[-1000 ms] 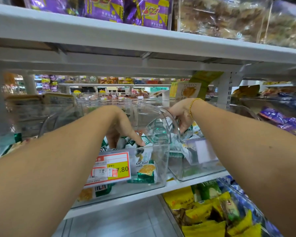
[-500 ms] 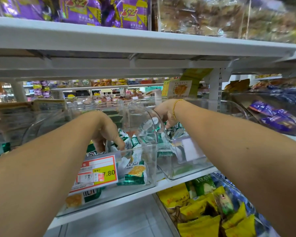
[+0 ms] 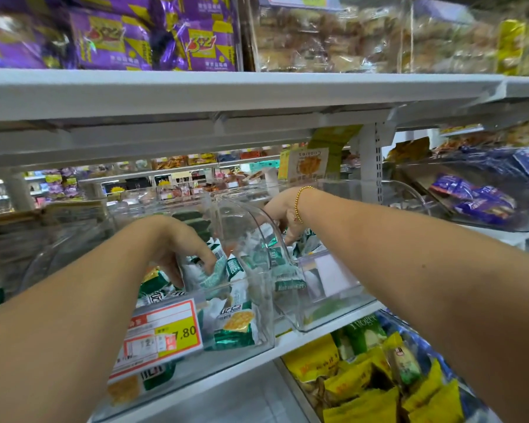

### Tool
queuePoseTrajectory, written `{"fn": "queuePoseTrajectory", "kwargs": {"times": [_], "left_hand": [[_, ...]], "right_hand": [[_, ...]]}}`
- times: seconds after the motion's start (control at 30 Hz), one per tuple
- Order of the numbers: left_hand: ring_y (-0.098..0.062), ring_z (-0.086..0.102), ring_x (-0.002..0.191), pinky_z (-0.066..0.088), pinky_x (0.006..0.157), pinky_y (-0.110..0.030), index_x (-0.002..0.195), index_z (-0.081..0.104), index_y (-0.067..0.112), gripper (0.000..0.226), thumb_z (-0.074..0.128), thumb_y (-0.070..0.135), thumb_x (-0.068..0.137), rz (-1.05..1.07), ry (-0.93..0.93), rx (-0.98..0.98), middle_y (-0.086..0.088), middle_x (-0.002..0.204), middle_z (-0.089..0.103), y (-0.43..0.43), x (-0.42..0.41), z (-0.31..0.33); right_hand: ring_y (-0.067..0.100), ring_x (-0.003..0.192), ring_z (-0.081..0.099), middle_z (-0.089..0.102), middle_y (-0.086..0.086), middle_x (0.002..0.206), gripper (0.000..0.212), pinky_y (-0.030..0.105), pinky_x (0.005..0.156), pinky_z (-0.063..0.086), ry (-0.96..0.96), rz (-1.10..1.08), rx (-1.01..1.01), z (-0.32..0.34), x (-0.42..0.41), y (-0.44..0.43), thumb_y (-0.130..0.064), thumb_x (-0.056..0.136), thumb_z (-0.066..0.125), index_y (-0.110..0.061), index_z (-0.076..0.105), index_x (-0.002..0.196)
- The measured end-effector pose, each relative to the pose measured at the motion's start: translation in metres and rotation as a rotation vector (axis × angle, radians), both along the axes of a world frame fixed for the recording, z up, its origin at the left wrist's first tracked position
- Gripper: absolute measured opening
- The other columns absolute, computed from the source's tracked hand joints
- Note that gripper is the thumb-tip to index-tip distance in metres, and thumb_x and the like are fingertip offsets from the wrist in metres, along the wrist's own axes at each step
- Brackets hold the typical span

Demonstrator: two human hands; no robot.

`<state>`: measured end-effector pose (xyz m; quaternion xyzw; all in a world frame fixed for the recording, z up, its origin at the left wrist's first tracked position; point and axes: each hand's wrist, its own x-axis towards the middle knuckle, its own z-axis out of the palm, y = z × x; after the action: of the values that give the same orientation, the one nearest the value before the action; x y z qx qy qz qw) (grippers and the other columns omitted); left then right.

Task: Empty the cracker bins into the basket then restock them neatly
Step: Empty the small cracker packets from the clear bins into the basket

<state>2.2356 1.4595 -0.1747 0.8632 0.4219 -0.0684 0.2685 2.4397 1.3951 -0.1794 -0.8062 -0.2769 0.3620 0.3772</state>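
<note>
- Reached left hand (image 3: 177, 248) into the left bin (image 3: 266, 300), with fingers (image 3: 206, 262) curled round a green cracker packet (image 3: 222, 273), likely for lifting out.
- Dipped right hand (image 3: 283, 215) among packets (image 3: 287, 282) in the right bin (image 3: 342, 303); could not tell its grip.
- Saw no basket.

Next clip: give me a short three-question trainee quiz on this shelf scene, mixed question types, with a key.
1. True or false: the left hand grips a green-and-white cracker packet inside the clear plastic bin bearing the orange-and-yellow price tag.
2. Which wrist wears the gold bead bracelet? A left, B right, C neither.
3. Fill in: the shiny foil packs at left on the white top shelf are mostly ___.
Key: 1 true; 2 B; 3 purple.
</note>
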Motion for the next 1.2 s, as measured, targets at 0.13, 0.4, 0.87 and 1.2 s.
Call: {"fn": "queuePoseTrajectory", "kwargs": {"times": [0.13, 0.4, 0.87, 1.2], "left_hand": [[-0.038, 0.053, 0.106, 0.059, 0.068, -0.036, 0.126, 0.051, -0.002, 0.050, 0.070, 0.010, 0.081, 0.019, -0.020, -0.009, -0.022, 0.154, 0.018, 0.000, -0.001, 0.003], [-0.043, 0.058, 0.109, 0.053, 0.091, -0.045, 0.136, 0.039, 0.001, 0.066, 0.072, 0.009, 0.080, 0.038, -0.031, 0.002, -0.025, 0.152, 0.023, 0.007, 0.000, 0.012], [-0.025, 0.064, 0.082, 0.058, 0.070, -0.035, 0.092, 0.058, 0.001, 0.017, 0.069, 0.009, 0.083, 0.020, -0.325, 0.096, -0.015, 0.103, 0.061, -0.027, -0.020, 0.055], [-0.024, 0.062, 0.092, 0.054, 0.083, -0.039, 0.130, 0.045, 0.012, 0.062, 0.075, 0.020, 0.076, 0.002, -0.765, 0.518, -0.009, 0.110, 0.063, -0.125, -0.092, 0.041]], "right_hand": [[0.038, 0.117, 0.054, 0.047, 0.020, 0.135, 0.072, 0.045, 0.079, 0.058, -0.036, -0.051, 0.069, 0.002, -0.008, -0.002, -0.020, 0.077, 0.079, -0.004, 0.044, 0.138], [0.034, 0.104, 0.059, 0.054, 0.020, 0.126, 0.068, 0.038, 0.056, 0.056, 0.058, -0.069, -0.018, 0.007, 0.005, -0.014, -0.014, 0.065, 0.085, -0.004, 0.056, 0.126], [0.028, 0.099, 0.059, 0.046, 0.017, 0.131, 0.045, 0.033, 0.070, 0.055, 0.005, -0.171, 0.401, 0.035, -0.023, -0.096, -0.016, 0.088, 0.068, -0.008, 0.049, 0.128], [0.018, 0.069, 0.066, 0.067, 0.011, 0.088, 0.029, 0.032, 0.057, 0.060, 0.039, -0.176, 0.817, 0.058, -0.104, -0.196, -0.010, 0.088, 0.066, -0.002, 0.058, 0.114]]}}
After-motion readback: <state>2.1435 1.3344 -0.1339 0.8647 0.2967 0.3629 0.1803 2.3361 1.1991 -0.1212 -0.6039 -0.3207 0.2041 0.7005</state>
